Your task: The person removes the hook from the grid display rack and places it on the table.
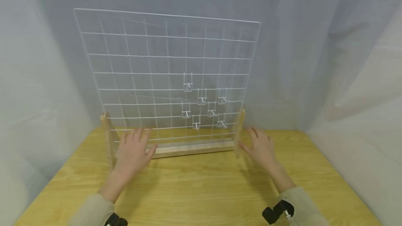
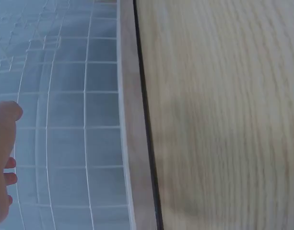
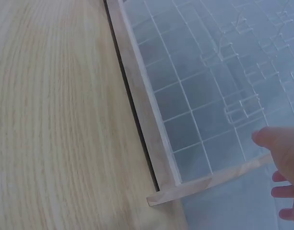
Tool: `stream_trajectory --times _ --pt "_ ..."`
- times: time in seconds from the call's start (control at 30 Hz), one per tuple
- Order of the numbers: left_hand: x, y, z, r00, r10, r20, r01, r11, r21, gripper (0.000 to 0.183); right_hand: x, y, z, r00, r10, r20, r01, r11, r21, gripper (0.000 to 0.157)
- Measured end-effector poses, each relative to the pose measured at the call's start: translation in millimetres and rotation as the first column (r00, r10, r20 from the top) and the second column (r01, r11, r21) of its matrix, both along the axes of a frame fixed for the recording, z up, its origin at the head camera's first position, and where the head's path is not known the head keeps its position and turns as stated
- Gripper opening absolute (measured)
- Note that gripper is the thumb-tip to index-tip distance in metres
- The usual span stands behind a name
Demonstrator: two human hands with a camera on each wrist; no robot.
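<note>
My left hand (image 1: 133,152) is spread, thumb held out from the fingers, and has hold of nothing. It is at the lower left corner of the grid (image 1: 168,74), just beside the left post (image 1: 108,137), and hides part of the base bar (image 1: 194,148). I cannot tell whether my fingertips touch the wires.

My right hand (image 1: 260,149) is likewise spread and grips nothing. It is just outside the right post (image 1: 240,128), the thumb pointing in at the wood; whether it touches, I cannot tell. In the right wrist view the thumb tip shows near the post and the wires, with three other fingertips below it.

The grid is white wire and stands between my hands toward the back of the table (image 1: 194,184), its foot in the wooden bar and a post at each end. Seven hooks (image 1: 187,85) hang on it, all on the right half, in the middle and lower rows; their prongs stick out toward me. In both wrist views a dark line runs along the bar's lower edge.

Pale sheets (image 1: 301,62) hang behind and at both sides. My sleeves (image 1: 303,206) are beige, with a black mount (image 1: 277,212) at each wrist.
</note>
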State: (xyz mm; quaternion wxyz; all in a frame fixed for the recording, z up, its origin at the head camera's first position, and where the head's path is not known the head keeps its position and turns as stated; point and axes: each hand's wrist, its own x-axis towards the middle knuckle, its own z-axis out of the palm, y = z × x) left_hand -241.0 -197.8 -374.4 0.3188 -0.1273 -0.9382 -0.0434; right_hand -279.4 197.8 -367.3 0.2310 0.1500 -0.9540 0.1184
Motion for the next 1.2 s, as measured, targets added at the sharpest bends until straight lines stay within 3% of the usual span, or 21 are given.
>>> stream_trajectory --times 0.23,0.37,0.47,0.6,0.73,0.83,1.03,1.2 --pt "-2.0 -24 13.8 0.989 0.015 -0.148 -0.004 0.998 0.070 0.051 -7.9 1 9.2 0.993 0.067 -0.101 -0.073 0.995 -0.061 0.046" --pt "-2.1 -37 24.8 0.994 0.021 -0.109 -0.007 0.992 0.128 0.051 -11.8 3 17.5 0.984 0.117 -0.131 -0.133 0.984 -0.121 0.040" --pt "-0.2 -46 35.3 1.000 0.021 -0.001 -0.021 0.977 0.212 0.051 -14.1 4 24.8 0.984 0.149 -0.099 -0.166 0.967 -0.193 0.038" --pt "0.5 -60 46.0 0.993 0.003 0.119 -0.042 0.945 0.325 0.052 -15.8 5 34.5 0.978 0.200 -0.059 -0.208 0.932 -0.296 0.035" --pt "-0.4 -73 51.9 0.987 0.004 0.163 -0.067 0.920 0.387 0.051 -19.3 6 40.9 0.973 0.223 -0.063 -0.231 0.915 -0.331 0.034" --pt "-2.9 -82 56.1 0.987 0.001 0.160 -0.074 0.890 0.450 0.048 -22.8 8 45.0 0.969 0.234 -0.076 -0.246 0.908 -0.339 0.034" --pt "-13.2 -95 61.0 0.991 0.001 0.132 -0.079 0.801 0.593 0.045 -29.8 6 58.1 0.958 0.286 -0.039 -0.277 0.875 -0.397 0.036" --pt "-20.3 -101 60.3 0.992 0.023 0.128 -0.097 0.788 0.608 0.041 -37.4 2 72.4 0.946 0.322 -0.032 -0.305 0.855 -0.420 0.035"
